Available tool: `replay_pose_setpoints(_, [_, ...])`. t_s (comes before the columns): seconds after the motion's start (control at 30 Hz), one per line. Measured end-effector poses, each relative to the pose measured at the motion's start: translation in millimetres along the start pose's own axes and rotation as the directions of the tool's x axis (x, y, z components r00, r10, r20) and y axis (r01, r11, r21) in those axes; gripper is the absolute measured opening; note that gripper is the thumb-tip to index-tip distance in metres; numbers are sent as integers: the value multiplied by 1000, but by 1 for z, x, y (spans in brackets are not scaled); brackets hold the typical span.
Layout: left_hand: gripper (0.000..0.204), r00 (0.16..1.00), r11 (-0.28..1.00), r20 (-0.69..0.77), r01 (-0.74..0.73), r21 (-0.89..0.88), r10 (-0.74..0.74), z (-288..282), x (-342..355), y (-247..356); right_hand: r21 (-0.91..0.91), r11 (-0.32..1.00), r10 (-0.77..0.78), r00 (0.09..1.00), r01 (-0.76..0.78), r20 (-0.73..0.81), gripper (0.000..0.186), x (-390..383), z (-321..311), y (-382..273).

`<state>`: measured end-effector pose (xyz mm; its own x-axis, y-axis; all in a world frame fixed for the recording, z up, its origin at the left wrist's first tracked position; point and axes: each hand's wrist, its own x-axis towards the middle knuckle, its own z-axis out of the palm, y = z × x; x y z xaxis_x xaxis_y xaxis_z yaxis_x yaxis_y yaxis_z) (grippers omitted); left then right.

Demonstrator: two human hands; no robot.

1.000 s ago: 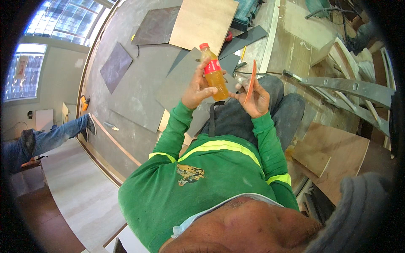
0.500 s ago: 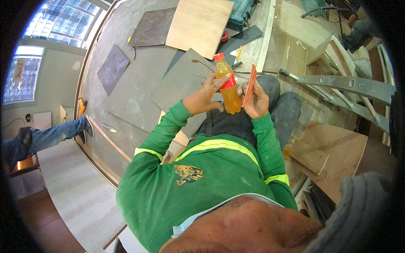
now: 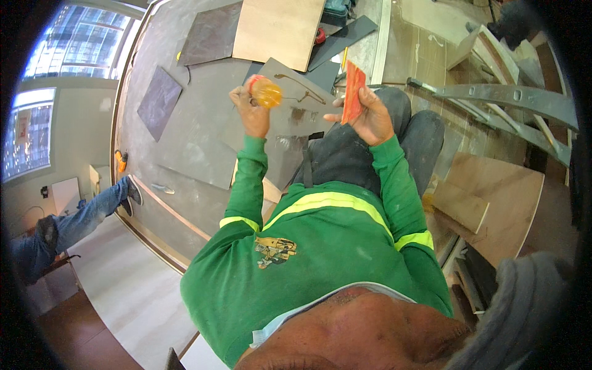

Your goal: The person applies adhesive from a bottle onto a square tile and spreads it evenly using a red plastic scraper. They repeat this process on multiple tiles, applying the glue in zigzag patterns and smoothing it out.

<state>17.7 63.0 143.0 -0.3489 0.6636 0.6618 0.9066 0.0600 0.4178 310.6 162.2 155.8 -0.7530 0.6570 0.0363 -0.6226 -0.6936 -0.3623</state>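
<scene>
Held bottle (image 3: 269,95) in left hand (image 3: 250,115), raised over grey floor (image 3: 206,126), well in from its left edge. Saw orange-yellow liquid inside, red on the side away from the right hand. Tipped its base end toward camera, so looked foreshortened. Curled left hand part-closed around it; couldn't tell where each finger sat.

Gripped flat orange-red piece (image 3: 353,96) in right hand (image 3: 376,116), off to the right of the bottle, well apart from it. Laid thumb against the near side, reached fingers past the other; kept hand half open otherwise. Held piece roughly upright, above dark-trousered lap (image 3: 345,154).

On the floor: spotted pale board (image 3: 279,31) at top edge, dark panel (image 3: 213,36) just left of it, smaller dark square (image 3: 159,103) near left edge. Found orange-and-black power tool (image 3: 121,161) at left edge too. Noted another person's jeans leg (image 3: 89,203) reaching in at lower left corner. Past right edge, saw metal ladder (image 3: 509,94).
</scene>
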Motion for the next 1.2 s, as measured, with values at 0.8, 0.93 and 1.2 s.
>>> replay_pose_setpoints(0.8, [53,904,849,237,419,-322,-356,58,60,-83,-48,998,-33,992,27,-119,53,-24,-78,-8])
replay_pose_setpoints(0.93, [51,904,854,192,425,-301,-383,53,64,-74,-36,999,-35,990,30,-137,52,-25,-74,-9])
replay_pose_setpoints(1.2, [47,876,874,294,447,-193,-383,53,78,-74,-16,999,-40,991,38,-131,50,-26,-83,-9])
